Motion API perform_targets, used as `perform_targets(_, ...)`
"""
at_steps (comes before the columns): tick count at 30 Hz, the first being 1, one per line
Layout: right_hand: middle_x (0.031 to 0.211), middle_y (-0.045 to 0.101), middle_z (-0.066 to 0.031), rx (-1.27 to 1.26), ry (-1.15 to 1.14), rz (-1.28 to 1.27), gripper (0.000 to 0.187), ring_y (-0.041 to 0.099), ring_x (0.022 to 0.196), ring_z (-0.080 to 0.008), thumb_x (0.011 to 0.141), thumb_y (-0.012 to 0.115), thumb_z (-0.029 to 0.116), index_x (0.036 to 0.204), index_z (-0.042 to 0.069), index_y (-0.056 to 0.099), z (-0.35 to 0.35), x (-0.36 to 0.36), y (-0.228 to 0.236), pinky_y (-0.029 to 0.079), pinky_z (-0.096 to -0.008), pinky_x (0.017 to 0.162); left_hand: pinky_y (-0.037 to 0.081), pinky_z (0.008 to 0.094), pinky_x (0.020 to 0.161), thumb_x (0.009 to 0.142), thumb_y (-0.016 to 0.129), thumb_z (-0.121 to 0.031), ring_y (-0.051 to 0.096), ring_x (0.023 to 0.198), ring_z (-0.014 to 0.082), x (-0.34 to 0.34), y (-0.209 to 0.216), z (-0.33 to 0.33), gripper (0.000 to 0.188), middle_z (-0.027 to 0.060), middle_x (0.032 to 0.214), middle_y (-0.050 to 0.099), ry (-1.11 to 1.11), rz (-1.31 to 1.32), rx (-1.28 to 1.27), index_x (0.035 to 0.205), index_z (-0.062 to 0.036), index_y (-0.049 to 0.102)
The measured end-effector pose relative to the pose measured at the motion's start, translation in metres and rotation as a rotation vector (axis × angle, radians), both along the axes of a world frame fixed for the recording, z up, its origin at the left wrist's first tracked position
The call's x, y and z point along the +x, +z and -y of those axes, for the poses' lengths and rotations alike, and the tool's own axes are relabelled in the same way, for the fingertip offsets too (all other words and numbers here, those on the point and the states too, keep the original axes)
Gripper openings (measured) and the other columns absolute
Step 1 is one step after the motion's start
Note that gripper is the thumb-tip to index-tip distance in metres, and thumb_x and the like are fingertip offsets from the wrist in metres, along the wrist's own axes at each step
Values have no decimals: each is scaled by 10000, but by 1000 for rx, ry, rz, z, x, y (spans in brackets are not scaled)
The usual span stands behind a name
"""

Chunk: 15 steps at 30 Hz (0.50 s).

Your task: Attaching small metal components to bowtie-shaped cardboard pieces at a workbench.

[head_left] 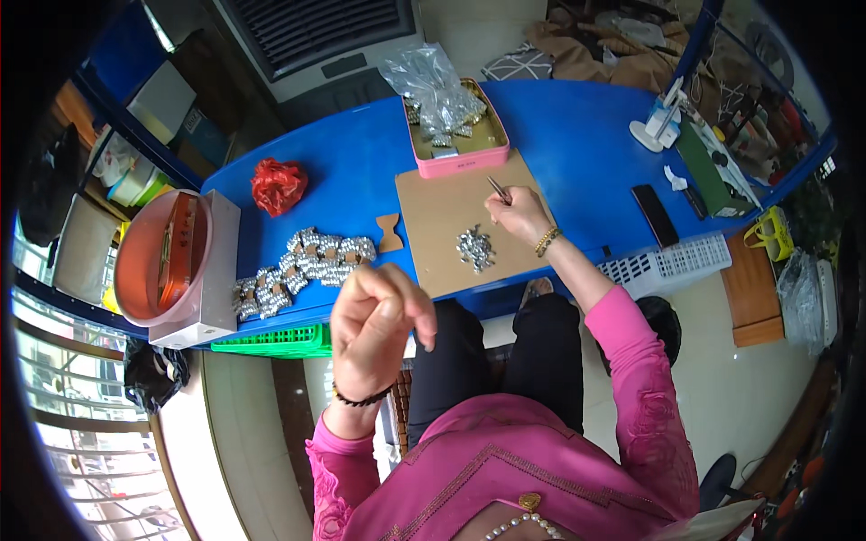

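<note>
My right hand (521,216) is closed around a slim, pointed metal tool (497,188), its tip facing away from me; whether it is tweezers or a pen I cannot tell. That hand is over the right side of a brown cardboard sheet (428,207). Just nearer on the sheet lies a pile of small silvery metal pieces (475,248). My left hand (374,316) is raised in front of the table's near edge, fingers curled and thumb bent in; anything inside is hidden. Beyond it lie silver bundles (329,257) with brown card strips, and an hourglass-shaped card (389,233).
Behind the sheet stands a pink-rimmed tin (465,162) with clear plastic bags (433,95). A crumpled red bag (279,187) and a pink basin (133,261) are at left. To the right are a dark phone-like slab (654,215), a white stand (654,133) and a white basket (672,264).
</note>
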State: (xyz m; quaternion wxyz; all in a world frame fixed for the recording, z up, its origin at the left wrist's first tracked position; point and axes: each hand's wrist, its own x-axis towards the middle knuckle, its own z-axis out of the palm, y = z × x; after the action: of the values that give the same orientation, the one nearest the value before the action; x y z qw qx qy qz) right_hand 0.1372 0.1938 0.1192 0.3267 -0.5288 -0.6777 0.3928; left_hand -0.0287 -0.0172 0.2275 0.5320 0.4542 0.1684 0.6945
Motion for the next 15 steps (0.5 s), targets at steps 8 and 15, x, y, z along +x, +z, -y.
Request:
perform_targets(8,618,616,-68,41,15,44,195,604,608,-174,725,547,227,649,60,610,-45,-47,10,460,-303,590,445,257,396,863,464,-65,475,521,197,-48,35,36,159,114,723,440,163,100,152,764,-19,348)
perform_targets(15,683,610,-154,268,61,168,228,602,672,-304,737,521,248,687,47,617,-58,-94,44,461,-371,610,398,225,360,868,397,-12,401,525,169,-83,53,48,111,92,752,374,231,20,255,793,-25,315)
